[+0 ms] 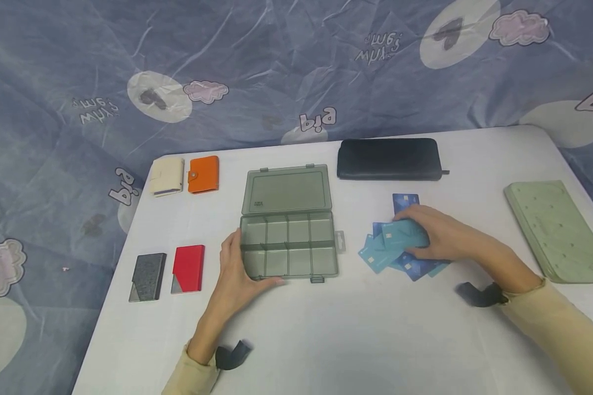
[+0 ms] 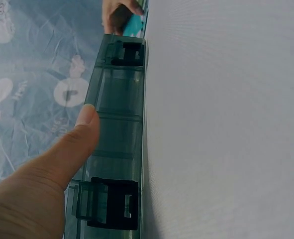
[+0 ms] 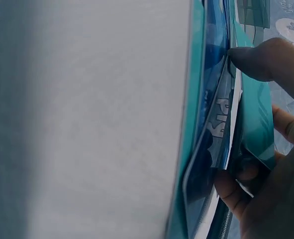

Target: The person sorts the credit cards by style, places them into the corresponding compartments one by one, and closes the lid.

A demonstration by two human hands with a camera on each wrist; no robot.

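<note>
A translucent green compartment box [image 1: 287,263] lies with its lid [image 1: 287,189] folded back on the white table. My left hand [image 1: 234,277] holds the box at its near left corner, fingers along the left side and thumb on the front edge. Two latches [image 2: 126,54] show on the front wall in the left wrist view. On the right, my right hand [image 1: 440,233] grips a light blue card [image 1: 397,233] above a loose fan of cards [image 1: 378,260] in light and dark blue. Another dark blue card [image 1: 405,201] shows just beyond the fingers. In the right wrist view, the teal card [image 3: 258,117] stands tilted within the hand.
A black zip wallet [image 1: 387,159] lies behind the cards, and a green purse [image 1: 558,233] lies far right. To the left are cream [image 1: 167,176] and orange [image 1: 203,174] card wallets, with grey [image 1: 148,277] and red [image 1: 188,269] card holders nearer. Patterned cloth [image 1: 257,71] hangs behind.
</note>
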